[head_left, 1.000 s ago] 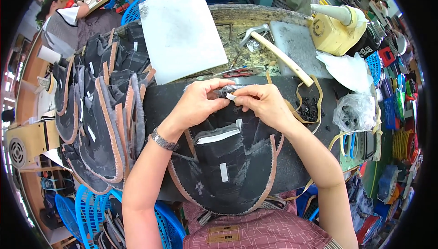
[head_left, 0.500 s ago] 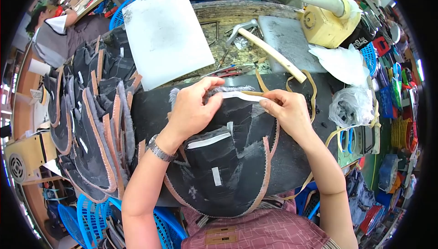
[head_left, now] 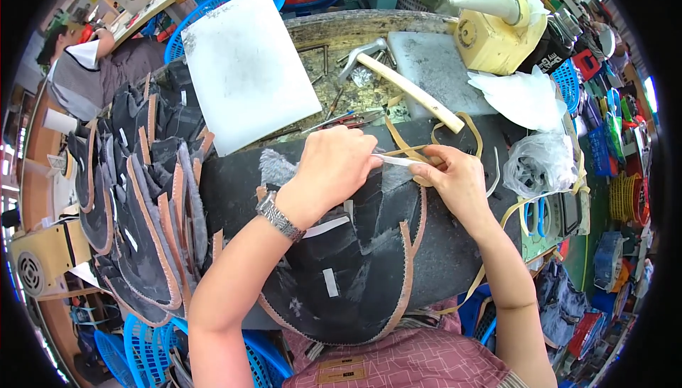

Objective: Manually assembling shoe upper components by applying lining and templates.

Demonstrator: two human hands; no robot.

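Observation:
A black boot upper (head_left: 369, 274) with pinkish zigzag-trimmed edges and grey fuzzy lining lies before me on a dark work mat. At its far edge, a narrow white tape (head_left: 398, 161) spans the short gap between my hands. My left hand (head_left: 332, 166), wearing a metal watch, is closed with its fingertips pinching the tape's left part. My right hand (head_left: 455, 178) pinches the tape near its right part between thumb and fingers. Beside the right hand, a tan ribbon (head_left: 402, 139) loops over the mat. Short white strips are stuck on the upper.
Stacked similar uppers (head_left: 145, 224) lie at the left. Beyond my hands are a white board (head_left: 249, 68), a hammer (head_left: 412, 93), a grey slab (head_left: 444, 61) and a yellow tape machine (head_left: 497, 36). Right are a plastic bag (head_left: 541, 164) and blue-handled scissors (head_left: 541, 216). A co-worker sits far left.
My left hand has moved right, toward my right hand, and its fingers have closed on the tape. Less tape shows between the hands. A loose white strip now shows right of my right hand.

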